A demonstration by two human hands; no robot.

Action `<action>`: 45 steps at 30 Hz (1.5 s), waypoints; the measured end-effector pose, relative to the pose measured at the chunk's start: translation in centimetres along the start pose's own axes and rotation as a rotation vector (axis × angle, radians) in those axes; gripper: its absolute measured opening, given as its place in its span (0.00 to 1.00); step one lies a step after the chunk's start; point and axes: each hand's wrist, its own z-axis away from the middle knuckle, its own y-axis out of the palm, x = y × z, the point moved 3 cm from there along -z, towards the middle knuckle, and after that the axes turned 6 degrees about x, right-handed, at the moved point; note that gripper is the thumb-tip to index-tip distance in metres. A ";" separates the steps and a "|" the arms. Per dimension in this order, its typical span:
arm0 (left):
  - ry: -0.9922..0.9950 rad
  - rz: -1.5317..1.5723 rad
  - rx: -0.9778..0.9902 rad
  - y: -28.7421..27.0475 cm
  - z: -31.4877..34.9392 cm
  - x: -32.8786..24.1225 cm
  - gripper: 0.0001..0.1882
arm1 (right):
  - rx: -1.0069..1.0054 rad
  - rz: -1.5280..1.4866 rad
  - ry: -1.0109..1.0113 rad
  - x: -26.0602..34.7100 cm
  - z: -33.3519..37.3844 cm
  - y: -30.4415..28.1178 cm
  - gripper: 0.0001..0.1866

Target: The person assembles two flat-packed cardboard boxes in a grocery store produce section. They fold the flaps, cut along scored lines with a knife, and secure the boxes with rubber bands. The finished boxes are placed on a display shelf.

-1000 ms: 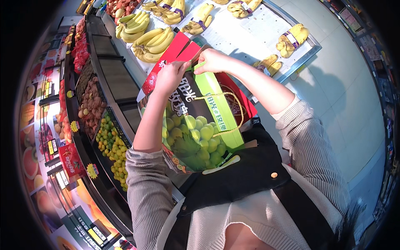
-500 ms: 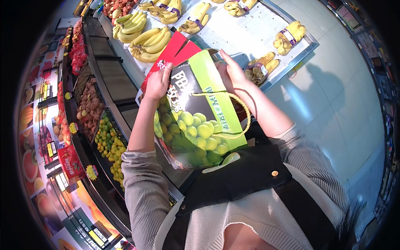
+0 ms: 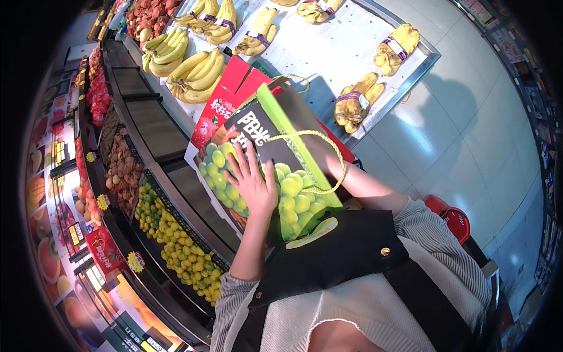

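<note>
A fruit gift box (image 3: 302, 214) with green grapes printed on a black front and a lime-green side is upright before my chest. Its yellow rope handle (image 3: 342, 157) loops out over the green side. My left hand (image 3: 253, 183) lies flat on the printed front, fingers spread. The right forearm reaches to the box's far right side, where the box hides my right hand and its fingers. Behind the grape box shows a red carton (image 3: 221, 104) with fruit printed on it; how the two touch is hard to make out.
Bunches of bananas (image 3: 196, 76) lie on a white display table (image 3: 305, 56) ahead. A sloping shelf at left holds small yellow-green citrus (image 3: 182, 252) and brown produce (image 3: 123, 164). A red stool-like object (image 3: 448, 218) stands at right on the tiled floor (image 3: 463, 141).
My left hand has slid from the box's far left edge down onto its front and spread its fingers. The right hand has gone out of sight behind the box, which has tilted.
</note>
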 end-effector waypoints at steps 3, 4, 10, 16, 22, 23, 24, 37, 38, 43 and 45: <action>-0.001 0.032 -0.056 0.8 -5.2 1.1 0.33 | 0.024 0.091 0.031 -3.0 -0.2 -1.7 0.29; -0.007 0.040 -0.070 1.3 -7.5 1.7 0.32 | -0.044 0.043 0.080 -3.8 -0.1 -1.8 0.31; -0.116 -0.064 0.079 12.1 -13.8 7.3 0.33 | -0.258 -0.187 0.556 -4.1 1.9 -3.6 0.44; -0.147 -0.001 0.051 16.3 -14.3 6.9 0.32 | -0.426 0.185 0.459 -2.3 3.8 -5.3 0.38; -0.204 -0.070 0.092 15.5 -14.4 6.7 0.33 | -0.383 0.921 0.236 -3.0 1.4 -2.9 0.40; -0.190 -0.009 0.079 15.5 -14.5 6.8 0.34 | -0.412 0.819 0.244 -3.8 1.1 -3.2 0.38; -0.178 0.054 0.060 15.3 -14.6 7.1 0.34 | -0.412 0.779 0.175 -3.6 0.4 -3.0 0.36; 0.019 0.242 0.034 18.0 -2.4 10.5 0.33 | -0.106 1.399 -0.104 -4.9 -6.5 6.2 0.27; 0.086 0.341 0.019 19.3 -3.6 11.2 0.32 | -0.121 1.278 -0.012 -6.9 -7.0 7.6 0.28; -0.017 1.109 -0.182 11.8 0.1 22.2 0.25 | -0.034 1.765 0.569 -11.5 -7.4 12.8 0.31; 0.087 1.137 -0.386 6.3 4.9 31.4 0.29 | -0.067 1.784 0.602 -12.1 -7.4 11.2 0.32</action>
